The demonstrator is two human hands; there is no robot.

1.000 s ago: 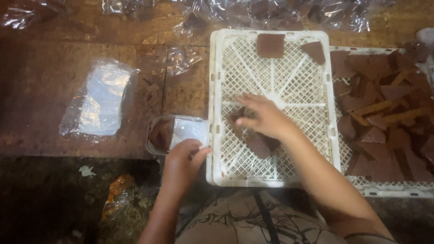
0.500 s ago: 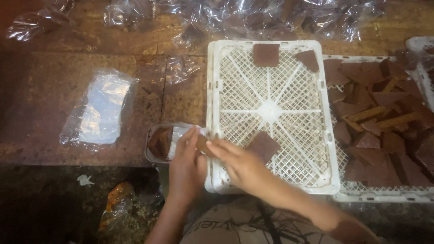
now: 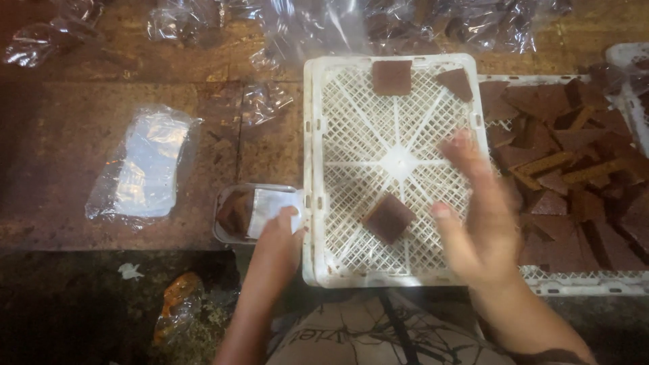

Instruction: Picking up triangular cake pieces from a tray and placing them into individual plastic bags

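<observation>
Bench (image 3: 81, 135) carries white lattice crate (image 3: 324, 169), with a second crate (image 3: 574, 282) of brown slabs just beside it on the right. Right hand (image 3: 483, 223) hovers over the near crate's right edge, fingers spread, holding nothing, motion-blurred. Loose brown square (image 3: 387, 217) lies on the lattice just left of those fingers, turned diamond-wise, no clear long axis; right hand nearer. Left hand (image 3: 277, 236) pinches small clear packet (image 3: 255, 211) beside the crate's left wall; its contents hard to make out.
</observation>
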